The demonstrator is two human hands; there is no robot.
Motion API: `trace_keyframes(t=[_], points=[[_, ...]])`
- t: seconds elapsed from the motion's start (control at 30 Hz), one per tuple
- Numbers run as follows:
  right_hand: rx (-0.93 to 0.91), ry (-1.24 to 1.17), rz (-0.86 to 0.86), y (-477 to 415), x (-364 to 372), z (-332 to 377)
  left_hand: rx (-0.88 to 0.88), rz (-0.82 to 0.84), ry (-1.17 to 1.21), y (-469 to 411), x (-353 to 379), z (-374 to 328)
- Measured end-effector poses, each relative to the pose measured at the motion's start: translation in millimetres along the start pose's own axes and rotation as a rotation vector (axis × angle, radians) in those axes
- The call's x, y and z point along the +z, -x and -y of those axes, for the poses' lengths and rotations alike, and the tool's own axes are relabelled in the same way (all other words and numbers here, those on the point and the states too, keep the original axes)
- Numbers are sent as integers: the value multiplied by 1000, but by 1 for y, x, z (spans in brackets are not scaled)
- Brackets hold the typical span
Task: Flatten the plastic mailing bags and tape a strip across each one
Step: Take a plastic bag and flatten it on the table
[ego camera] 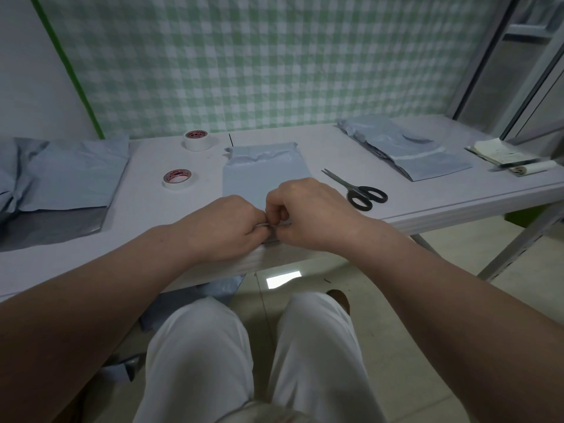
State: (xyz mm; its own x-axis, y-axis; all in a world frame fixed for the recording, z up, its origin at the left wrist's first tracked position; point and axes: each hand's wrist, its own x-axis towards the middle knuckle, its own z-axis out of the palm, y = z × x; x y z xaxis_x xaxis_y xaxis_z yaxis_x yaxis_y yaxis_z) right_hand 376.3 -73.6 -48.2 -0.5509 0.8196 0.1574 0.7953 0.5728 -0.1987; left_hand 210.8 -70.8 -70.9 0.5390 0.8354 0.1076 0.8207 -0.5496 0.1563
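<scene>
1. One white table [305, 138] runs across in front of you, against a green checked backdrop.
2. Your left pile [73, 175] of grey-blue bags lies at the table's left end. It is rumpled, and a darker grey sheet shows under its near edge.
3. Your right pile [409, 151] lies at the far right. It is also creased, with a pale band across the top bag.
4. The middle bag [262, 175] lies mostly flat straight ahead of you, between the two piles. Its far end is wrinkled and its near end runs under your hands at the table's front edge.
5. Your left hand [225, 227] rests on the near edge of the table, knuckles up and fingers curled inward. Its fingertips meet those of the other hand.
6. Your right hand [308, 212] sits just beside it, thumb and forefinger pinched together and the other fingers curled.
7. The scissors [361, 190] lie to the right of the middle bag, blades slightly parted and pointing away from you, black handles nearest you.
8. Two tape rolls lie flat to the left of the middle bag: the far roll [197, 140] and the near roll [178, 179].
9. A thin pale strip [265, 225] is pinched between both hands at the bag's near end. You cannot tell from here whether it is tape or the bag's own edge.
</scene>
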Motion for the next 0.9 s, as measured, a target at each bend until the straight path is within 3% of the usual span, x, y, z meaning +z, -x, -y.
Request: trace_keyframes(t=[0.9], points=[[108, -90, -28, 0, -8, -6, -43, 22, 18, -3, -7, -2]])
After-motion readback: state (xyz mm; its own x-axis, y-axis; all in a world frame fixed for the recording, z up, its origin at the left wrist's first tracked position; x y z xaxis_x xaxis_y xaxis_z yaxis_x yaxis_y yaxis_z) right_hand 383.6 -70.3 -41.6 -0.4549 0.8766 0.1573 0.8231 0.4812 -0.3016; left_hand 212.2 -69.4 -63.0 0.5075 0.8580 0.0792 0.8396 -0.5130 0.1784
